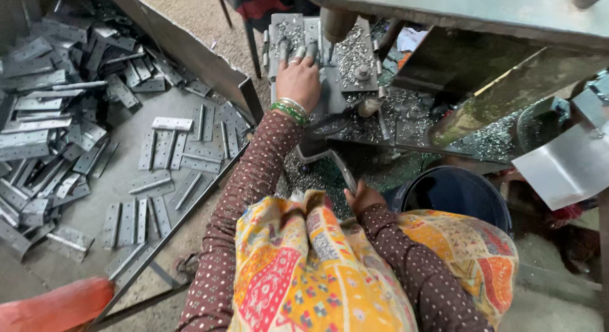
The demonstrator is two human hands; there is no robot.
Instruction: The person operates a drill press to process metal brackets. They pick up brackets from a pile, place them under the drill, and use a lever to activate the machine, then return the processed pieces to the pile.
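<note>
Patterned cloth (355, 275) over the lap lies nearest the camera, at 6 o'clock, with both dotted sleeves running up from it. From the left sleeve the left hand (298, 81) reaches to 12 o'clock and lies flat on a hinge plate (288, 37) seated on the press bed (330, 97); its fingers (307, 53) are stretched out and pressed down on the metal, pinning the plate rather than gripping it. Green and silver bangles (288, 110) ring that wrist. Just right of the fingers hangs the round ram (336, 21), directly above the bed.

The right hand (363, 195), just below centre, is curled around the bent lever (339, 170); its fingers look closed on the handle, though their tips are hidden.

Judging by this, the step in hand is positioning: the plate is being held in place under the ram. The next move would call for the left fingers to be clear of the ram's path and a firm pull on the lever.

Metal chips (355, 53) cover the bed and spill down toward 3 o'clock. A dark bucket (457, 192) stands at 4 o'clock. At 9 o'clock a tray (127, 148) carries a big heap of hinge plates (51, 104), some laid in rows, others loosely piled.
</note>
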